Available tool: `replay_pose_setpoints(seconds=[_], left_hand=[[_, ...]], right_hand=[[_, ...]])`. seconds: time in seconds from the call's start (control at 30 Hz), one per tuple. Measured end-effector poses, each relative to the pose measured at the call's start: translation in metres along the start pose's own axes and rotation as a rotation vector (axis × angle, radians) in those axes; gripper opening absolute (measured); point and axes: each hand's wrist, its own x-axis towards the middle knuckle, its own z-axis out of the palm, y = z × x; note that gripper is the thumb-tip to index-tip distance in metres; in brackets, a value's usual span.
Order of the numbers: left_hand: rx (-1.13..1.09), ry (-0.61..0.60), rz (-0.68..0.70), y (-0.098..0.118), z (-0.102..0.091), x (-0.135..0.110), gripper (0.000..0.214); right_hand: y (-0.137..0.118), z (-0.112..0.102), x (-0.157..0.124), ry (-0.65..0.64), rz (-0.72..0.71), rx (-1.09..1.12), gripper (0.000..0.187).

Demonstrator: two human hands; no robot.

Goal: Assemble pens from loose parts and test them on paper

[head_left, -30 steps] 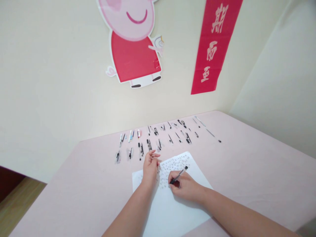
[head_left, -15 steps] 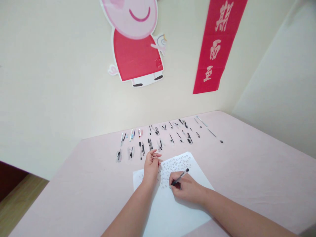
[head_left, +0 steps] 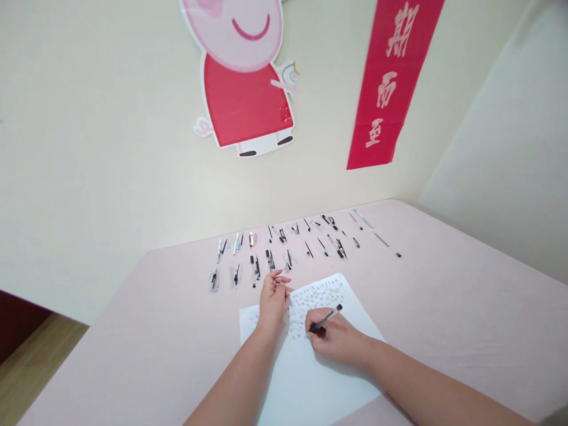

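Note:
A sheet of white paper (head_left: 319, 384) lies on the table, its upper part covered with rows of small dark handwriting. My right hand (head_left: 335, 337) rests on the sheet, closed round a clear-barrelled pen (head_left: 328, 316) with a black end. The pen leans up to the right; its tip is hidden by my fingers, close to the lowest written line. On the upper left of the paper lies my left hand (head_left: 274, 299), on its side, with loosely bent fingers apart and nothing in them. It covers part of the writing.
Behind the paper, several pens and pen parts (head_left: 255, 269) lie in two rows on the pink tabletop (head_left: 444, 307). A long thin rod with a dark end (head_left: 386, 242) lies at the right. The wall (head_left: 133, 148) rises behind, bearing a cartoon pig cutout (head_left: 246, 103) and a red banner (head_left: 386, 89).
My right hand and the pen have shifted slightly to the right along the written line. My left hand has hardly moved.

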Motion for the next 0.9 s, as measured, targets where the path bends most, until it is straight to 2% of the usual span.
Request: replay_pose_setpoints(seconds=[0.43, 0.9], left_hand=[[0.002, -0.011, -0.007, -0.0001, -0.0001, 0.0007, 0.029], [0.008, -0.011, 0.002, -0.0003, -0.0002, 0.0006, 0.028]], right_hand=[[0.0011, 0.001, 0.0004, 0.007, 0.037, -0.009, 0.021], [0.0015, -0.0002, -0.0007, -0.003, -0.013, -0.011, 0.023]])
